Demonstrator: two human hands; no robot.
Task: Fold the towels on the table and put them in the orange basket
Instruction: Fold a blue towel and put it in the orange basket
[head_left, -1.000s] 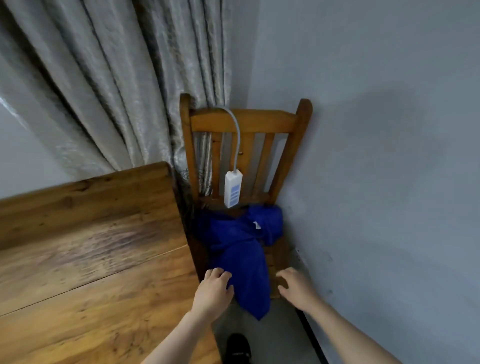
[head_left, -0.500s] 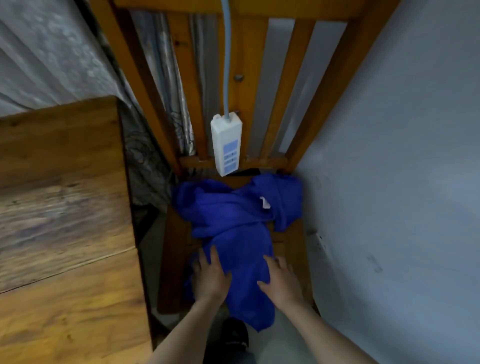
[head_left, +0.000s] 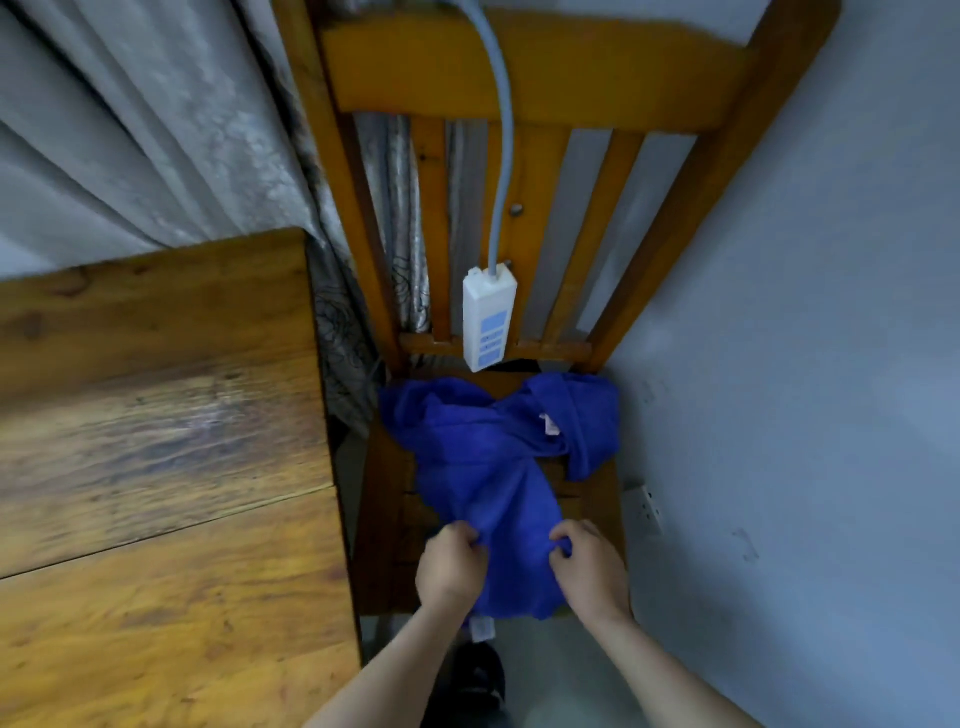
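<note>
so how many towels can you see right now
1. A blue towel lies crumpled on the chair seat, gripped at its near end by both the left hand and the right hand. Its folds could hide another.

Both hands (head_left: 519, 569) — apparently gripping — blue towel (head_left: 498, 467)

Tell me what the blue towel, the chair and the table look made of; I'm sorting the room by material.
The blue towel looks like soft, matte plush cloth, perhaps microfibre: it bunches in loose folds where the left hand and right hand pinch it. The chair seems varnished orange-brown wood, with a slight sheen. The table looks like glossy plank wood with visible grain and knots.
</note>
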